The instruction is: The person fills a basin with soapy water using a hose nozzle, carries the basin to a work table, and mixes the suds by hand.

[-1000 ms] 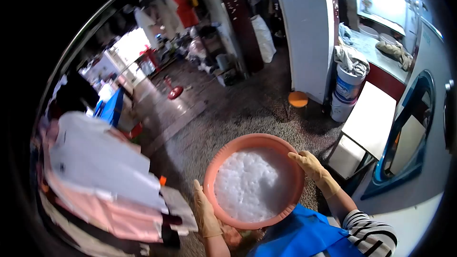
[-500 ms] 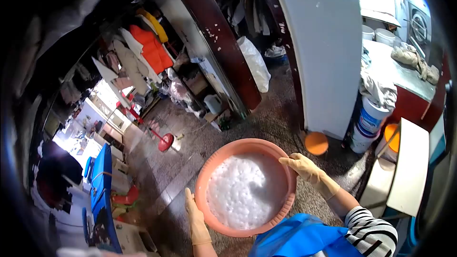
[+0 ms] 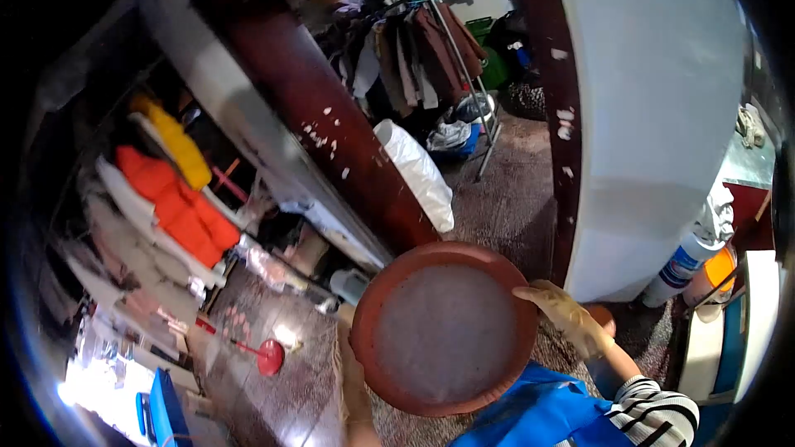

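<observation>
Doorway point(image 3: 517, 145) — floor point(image 3: 522, 182) running between white sack point(image 3: 418, 178) and dark-red post point(image 3: 566, 128), ahead of the basin point(image 3: 439, 255). Basin, reddish, one: held before the blue apron point(image 3: 538, 410), greyish suds point(image 3: 447, 331) within. Right hand point(image 3: 571, 320), gloved: pinching the rim point(image 3: 527, 343). Left hand point(image 3: 352, 377): along the opposite side (grip hidden — cannot tell). Bucket point(image 3: 681, 263), white, beside the pale wall point(image 3: 654, 116): cloth point(image 3: 717, 215) on top.

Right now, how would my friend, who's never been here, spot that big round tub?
Find the dark red door post, then look down to the blue garment. Just beyond it, between the left hand and the right hand, is the basin. Unlike the white sack farther off, it's wide, round and reddish-brown, with cloudy grey contents.
</observation>
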Tool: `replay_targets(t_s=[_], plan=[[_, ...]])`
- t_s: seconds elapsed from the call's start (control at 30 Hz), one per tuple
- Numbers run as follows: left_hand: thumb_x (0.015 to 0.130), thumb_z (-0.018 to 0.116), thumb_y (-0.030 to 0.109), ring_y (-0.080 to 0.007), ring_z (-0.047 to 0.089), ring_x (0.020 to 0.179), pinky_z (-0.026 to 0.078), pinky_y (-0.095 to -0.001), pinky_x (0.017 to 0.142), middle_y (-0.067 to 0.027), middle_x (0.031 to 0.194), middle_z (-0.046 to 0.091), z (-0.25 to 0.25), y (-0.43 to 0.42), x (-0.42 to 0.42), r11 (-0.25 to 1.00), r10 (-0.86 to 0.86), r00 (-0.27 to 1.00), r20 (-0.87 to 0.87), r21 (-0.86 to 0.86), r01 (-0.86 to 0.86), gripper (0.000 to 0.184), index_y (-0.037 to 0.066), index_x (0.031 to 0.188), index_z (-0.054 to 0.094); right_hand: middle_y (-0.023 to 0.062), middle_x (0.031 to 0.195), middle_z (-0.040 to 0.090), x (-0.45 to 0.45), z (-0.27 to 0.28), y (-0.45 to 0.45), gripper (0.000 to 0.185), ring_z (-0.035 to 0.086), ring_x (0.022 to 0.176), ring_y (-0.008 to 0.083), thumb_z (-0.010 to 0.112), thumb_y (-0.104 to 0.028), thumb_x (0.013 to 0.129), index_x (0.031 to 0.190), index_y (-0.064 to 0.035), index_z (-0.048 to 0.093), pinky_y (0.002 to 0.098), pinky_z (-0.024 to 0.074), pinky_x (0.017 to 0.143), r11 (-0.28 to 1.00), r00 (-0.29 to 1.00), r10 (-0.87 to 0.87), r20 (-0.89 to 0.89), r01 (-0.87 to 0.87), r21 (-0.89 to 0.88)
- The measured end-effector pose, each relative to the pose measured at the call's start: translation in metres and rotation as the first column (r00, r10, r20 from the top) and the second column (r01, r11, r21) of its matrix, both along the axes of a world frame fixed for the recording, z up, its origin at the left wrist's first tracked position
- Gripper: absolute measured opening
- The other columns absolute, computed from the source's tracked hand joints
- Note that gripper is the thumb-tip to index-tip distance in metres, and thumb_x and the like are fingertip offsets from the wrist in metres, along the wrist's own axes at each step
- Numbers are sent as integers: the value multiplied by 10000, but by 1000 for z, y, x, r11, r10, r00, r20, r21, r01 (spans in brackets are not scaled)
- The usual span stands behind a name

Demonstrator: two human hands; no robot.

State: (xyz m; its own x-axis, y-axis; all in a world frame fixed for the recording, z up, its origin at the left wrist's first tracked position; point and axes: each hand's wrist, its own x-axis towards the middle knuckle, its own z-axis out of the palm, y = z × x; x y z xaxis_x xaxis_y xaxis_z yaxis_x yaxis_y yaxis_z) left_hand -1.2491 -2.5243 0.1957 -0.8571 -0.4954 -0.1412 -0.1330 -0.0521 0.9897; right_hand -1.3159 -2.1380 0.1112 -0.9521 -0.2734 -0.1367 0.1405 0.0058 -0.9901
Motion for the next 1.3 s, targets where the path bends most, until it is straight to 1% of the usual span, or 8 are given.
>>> replay_targets(t_s=[0.07,0.23,0.53,0.6,0.9,1.0,1.17,1.3], plan=[[1032,438,539,-182,614,1013,501,-354,888,-85,1127,662,-4,-13,-77,997,-68,998,-4,22,68,599,-3,1202,630,170,1319,613,-54,50,-10,611,605,1131,249,609,-467,960,1287,50,612,318,450,1003,989,981,47,190,-19,-147],[1039,433,512,-176,618,993,507,-341,871,-87,1111,665,-25,-42,-280,973,-216,976,-35,81,218,570,-1,1173,642,131,1199,680,-211,29,-19,608,621,1079,292,582,-532,965,1255,-1,635,368,455,970,934,983,-164,88,126,334],[1042,455,448,-148,626,730,528,-301,659,-59,883,675,5,11,-671,922,-349,918,189,242,301,506,-5,1073,677,46,921,681,-479,-52,42,380,629,808,152,571,-371,971,1044,-16,686,330,497,745,849,824,-282,-491,453,273],[1038,464,449,-141,606,644,512,-289,583,-39,805,659,29,52,-752,934,-318,910,267,256,251,504,-8,1059,677,16,869,657,-536,-54,43,363,612,790,145,569,-380,973,1036,-38,674,312,483,726,830,844,-533,58,535,-157],[1005,493,523,-101,582,748,480,-284,658,-59,908,667,-62,166,-1097,567,-813,582,-26,192,801,593,-37,1111,659,55,916,627,-725,27,103,394,595,814,160,618,-365,941,1100,-5,620,318,482,719,619,671,-731,127,729,-292],[990,514,532,-200,578,966,465,-373,878,-94,1058,650,-38,237,-1168,648,-751,658,-47,-238,723,621,-23,1253,601,-9,838,582,-789,31,148,418,529,746,93,539,-425,985,990,-17,631,261,430,641,668,696,-711,95,712,-219],[1046,482,402,-151,615,849,503,-327,765,-51,1004,677,-40,278,-1257,445,-875,482,-50,312,840,442,15,1183,645,122,975,608,-838,26,158,219,602,875,215,606,-127,967,1126,23,616,284,511,713,515,578,-782,231,810,-281],[1055,455,429,-147,646,762,533,-320,695,-59,923,698,-30,239,-1216,351,-927,376,-9,340,873,470,13,1057,674,102,1002,646,-772,20,101,259,628,866,192,644,-59,923,1165,25,613,305,521,760,542,551,-834,-5,818,-192]])
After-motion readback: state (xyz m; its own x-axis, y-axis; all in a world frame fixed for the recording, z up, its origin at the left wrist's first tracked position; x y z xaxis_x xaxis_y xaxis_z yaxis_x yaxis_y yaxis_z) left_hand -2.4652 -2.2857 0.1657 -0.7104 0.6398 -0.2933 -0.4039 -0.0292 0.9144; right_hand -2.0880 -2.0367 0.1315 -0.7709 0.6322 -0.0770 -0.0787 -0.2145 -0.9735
